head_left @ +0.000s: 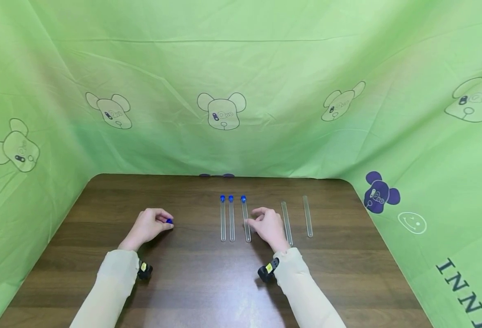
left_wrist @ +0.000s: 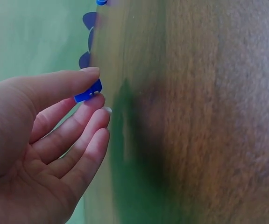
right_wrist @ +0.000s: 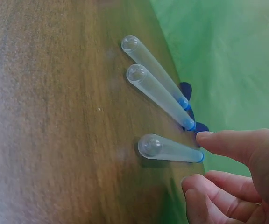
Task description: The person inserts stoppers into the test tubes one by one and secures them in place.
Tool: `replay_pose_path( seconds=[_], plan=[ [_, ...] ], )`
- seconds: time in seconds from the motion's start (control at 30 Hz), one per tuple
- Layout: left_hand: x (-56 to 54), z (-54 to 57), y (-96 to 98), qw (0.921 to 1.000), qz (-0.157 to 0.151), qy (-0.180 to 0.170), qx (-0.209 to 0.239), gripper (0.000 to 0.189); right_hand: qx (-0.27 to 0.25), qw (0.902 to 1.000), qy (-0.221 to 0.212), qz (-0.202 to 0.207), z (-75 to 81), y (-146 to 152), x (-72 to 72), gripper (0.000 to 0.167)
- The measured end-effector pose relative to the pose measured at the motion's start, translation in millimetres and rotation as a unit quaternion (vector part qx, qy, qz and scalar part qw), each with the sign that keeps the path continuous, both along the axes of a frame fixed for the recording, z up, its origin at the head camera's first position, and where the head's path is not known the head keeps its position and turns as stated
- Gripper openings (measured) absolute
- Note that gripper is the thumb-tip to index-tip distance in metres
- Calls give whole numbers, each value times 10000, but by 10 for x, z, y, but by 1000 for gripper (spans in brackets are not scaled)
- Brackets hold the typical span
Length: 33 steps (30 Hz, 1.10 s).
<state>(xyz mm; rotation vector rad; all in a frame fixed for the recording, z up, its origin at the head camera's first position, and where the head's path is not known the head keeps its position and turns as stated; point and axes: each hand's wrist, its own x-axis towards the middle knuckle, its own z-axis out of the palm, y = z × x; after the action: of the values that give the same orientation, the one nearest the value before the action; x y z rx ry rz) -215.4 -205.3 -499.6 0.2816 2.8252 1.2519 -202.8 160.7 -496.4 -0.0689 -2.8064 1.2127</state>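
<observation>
My left hand [head_left: 149, 224] pinches a small blue cap [left_wrist: 88, 92] between thumb and index finger, a little way in from the table's left side. The other fingers are loosely bent behind it. My right hand [head_left: 269, 227] is beside a clear test tube [head_left: 246, 222] topped with a blue cap. In the right wrist view, thumb and fingers [right_wrist: 218, 179] stand apart near this tube's capped end. To its left lie two more capped test tubes, a middle one [head_left: 231, 221] and a left one [head_left: 223, 221], almost parallel.
Two tubes without caps lie to the right: one [head_left: 287, 223] partly beside my right wrist, another [head_left: 308, 216] farther right. The brown wooden table [head_left: 200, 282] is bordered by a green printed cloth [head_left: 265, 150] at the back and both sides.
</observation>
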Motion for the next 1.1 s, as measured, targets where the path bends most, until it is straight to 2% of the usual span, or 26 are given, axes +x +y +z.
replay_pose_path(
  seconds=[0.23,0.83,1.1],
  plan=[
    [15,0,54,9998,71,-162,59,18,-62,9999,100,-42,54,44,-11,39],
    [0,-51,198,9993,86,-92,358,19,185,9995,126,-213,184,196,-32,45],
    [-11,-40,274,9977,160,-200,621,22,28,9989,269,-382,215,282,-7,46]
  ],
)
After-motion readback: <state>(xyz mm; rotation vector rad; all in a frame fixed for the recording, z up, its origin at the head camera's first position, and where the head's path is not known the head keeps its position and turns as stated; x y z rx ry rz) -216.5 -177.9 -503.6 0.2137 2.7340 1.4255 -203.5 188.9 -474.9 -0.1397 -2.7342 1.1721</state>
